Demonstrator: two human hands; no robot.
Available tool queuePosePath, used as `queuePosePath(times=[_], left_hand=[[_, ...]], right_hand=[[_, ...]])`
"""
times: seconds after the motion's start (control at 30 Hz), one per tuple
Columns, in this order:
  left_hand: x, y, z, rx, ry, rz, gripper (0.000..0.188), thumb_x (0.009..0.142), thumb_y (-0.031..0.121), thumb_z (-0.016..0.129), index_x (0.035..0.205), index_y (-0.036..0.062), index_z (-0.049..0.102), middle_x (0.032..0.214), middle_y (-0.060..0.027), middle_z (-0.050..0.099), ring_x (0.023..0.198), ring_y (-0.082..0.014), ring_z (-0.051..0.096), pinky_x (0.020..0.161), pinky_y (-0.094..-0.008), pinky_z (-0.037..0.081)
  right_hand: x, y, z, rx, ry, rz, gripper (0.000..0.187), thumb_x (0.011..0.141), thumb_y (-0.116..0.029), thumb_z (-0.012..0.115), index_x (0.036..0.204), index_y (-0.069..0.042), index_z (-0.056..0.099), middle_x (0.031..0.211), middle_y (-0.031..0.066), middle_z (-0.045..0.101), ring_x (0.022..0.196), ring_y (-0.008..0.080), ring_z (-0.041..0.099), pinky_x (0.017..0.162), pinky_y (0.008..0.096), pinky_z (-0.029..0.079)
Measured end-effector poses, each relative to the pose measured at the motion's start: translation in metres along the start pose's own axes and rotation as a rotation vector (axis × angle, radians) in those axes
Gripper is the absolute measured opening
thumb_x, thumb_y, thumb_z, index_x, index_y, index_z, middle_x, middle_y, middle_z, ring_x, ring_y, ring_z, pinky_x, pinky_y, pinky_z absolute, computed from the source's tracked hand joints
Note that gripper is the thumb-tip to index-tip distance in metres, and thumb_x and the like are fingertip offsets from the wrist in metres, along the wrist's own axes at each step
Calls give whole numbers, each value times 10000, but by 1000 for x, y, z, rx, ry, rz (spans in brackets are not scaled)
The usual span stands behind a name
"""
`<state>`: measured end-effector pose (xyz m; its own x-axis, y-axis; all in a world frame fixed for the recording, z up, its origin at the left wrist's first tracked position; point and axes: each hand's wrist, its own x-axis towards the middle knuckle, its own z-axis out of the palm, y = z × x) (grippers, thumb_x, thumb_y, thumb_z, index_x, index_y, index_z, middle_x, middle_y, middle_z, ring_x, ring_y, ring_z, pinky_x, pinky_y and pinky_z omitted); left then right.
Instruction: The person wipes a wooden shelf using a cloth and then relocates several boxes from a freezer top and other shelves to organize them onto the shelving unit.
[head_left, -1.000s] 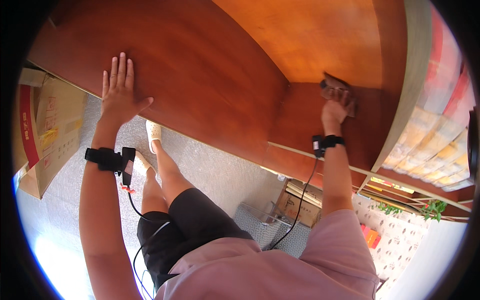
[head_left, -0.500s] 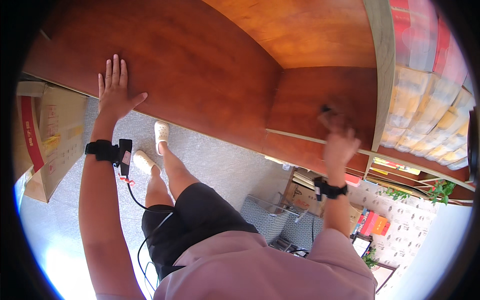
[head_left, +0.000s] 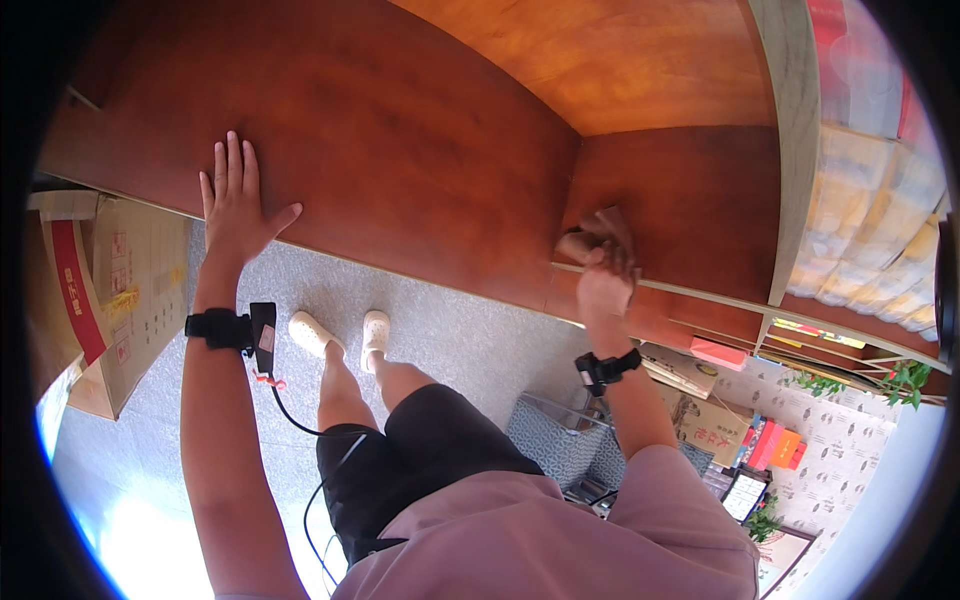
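Note:
My left hand [head_left: 237, 205] rests flat with spread fingers on a broad reddish-brown wooden surface [head_left: 400, 170], close to its front edge. Over on the right, my right hand [head_left: 607, 285] is closed around a crumpled brown cloth [head_left: 612, 226]. The cloth is at the front of a wooden compartment [head_left: 690, 190], beside its pale edge strip. Motion blurs the cloth a little, and some of my right fingers are hidden behind it.
A cardboard box [head_left: 135, 290] with a red stripe stands at the left. Packets in clear wrapping [head_left: 875, 200] fill the far right behind an upright panel [head_left: 795, 140]. Patterned baskets [head_left: 545, 435], another carton [head_left: 705, 425] and a green plant [head_left: 905, 380] are lower right.
My right hand has swept left and slightly nearer with the cloth, to the compartment's front left corner. My left hand stays flat on the wood. My feet have shifted and the view has moved slightly.

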<state>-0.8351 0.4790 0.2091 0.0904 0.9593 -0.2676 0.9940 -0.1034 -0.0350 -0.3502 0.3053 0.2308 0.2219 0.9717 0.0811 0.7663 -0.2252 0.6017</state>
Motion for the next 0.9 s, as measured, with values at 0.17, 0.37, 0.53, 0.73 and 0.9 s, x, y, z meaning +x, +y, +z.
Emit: queuePosePath(times=[0.17,0.37,0.53,0.73,0.9], left_hand=[[1,4,-4,1,5,-23,1096,738,628,624,1511,51,105,1589,-115,43,1470,-253,16,1163,-509,60],[5,13,-6,31,-40,-48,1104,735,626,627,1511,49,95,1589,-120,40,1470,-257,9,1159,-521,57],[7,6,-1,5,0,-40,1113,727,617,645,1509,45,98,1588,-126,41,1470,-265,7,1154,-533,59],[8,13,-13,-35,-88,-64,1102,724,573,679,1512,60,105,1594,-83,42,1471,-239,17,1164,-498,60],[33,45,-15,-165,-31,-64,1138,691,581,696,1515,69,100,1595,-71,41,1471,-232,16,1171,-480,44]], right_hand=[[13,-75,7,760,-774,297,530,950,-363,436,1321,16,428,1199,252,582,1059,429,583,897,499,476],[32,-95,55,702,-566,278,679,958,-452,404,1447,-14,231,1285,286,509,1084,430,564,889,512,471],[119,-95,73,856,-494,439,752,941,-488,439,1470,-23,177,1363,274,452,1164,417,521,940,500,442],[199,-85,111,1120,-462,510,756,956,-455,468,1479,-6,160,1416,237,421,1290,381,424,1043,417,360],[276,-13,195,944,-275,387,635,957,-349,496,1443,-9,268,1475,235,315,1334,388,347,1062,428,346]])
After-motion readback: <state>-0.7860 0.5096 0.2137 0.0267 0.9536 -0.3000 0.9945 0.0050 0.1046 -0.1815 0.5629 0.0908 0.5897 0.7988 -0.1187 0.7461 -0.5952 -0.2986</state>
